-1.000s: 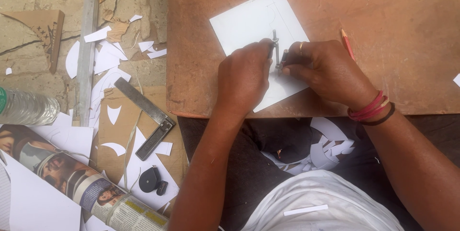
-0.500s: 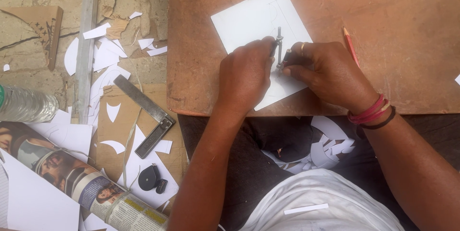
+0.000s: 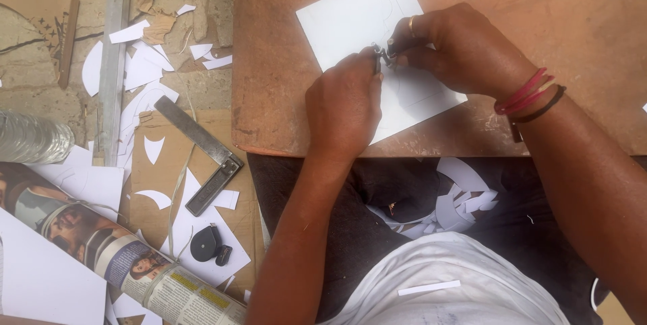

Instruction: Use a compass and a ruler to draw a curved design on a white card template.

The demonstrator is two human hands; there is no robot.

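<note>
My left hand [image 3: 344, 106] is closed, fingertips pinched on a small metal tool [image 3: 383, 55] that looks like a compass or divider; the tip is hidden, so I cannot confirm which. My right hand [image 3: 458, 49], ring on one finger, grips the same tool from the other side, fingers curled tight around its upper part. Both hands meet over the white card [image 3: 350, 18], which lies flat on the brown tabletop [image 3: 552, 2], tilted with one corner pointing away from me.

Change noted: half a second ago the tool stood clear between my hands as an upright dark bar; now both hands have closed in over it and only a short stub shows. The card sits as before, same tilt. Faint pencil lines show on its upper part. I judge the marking on the card to be under way, not finished.

Outward: red and dark bands on my right wrist [image 3: 529, 96]. White paper offcuts [image 3: 465, 200] lie in my lap. On the floor to my left are a steel try square [image 3: 202, 153], a small black tape measure [image 3: 205, 243], more white scraps [image 3: 145, 69], a rolled newspaper [image 3: 135, 264] and a clear plastic bottle [image 3: 30, 138].
</note>
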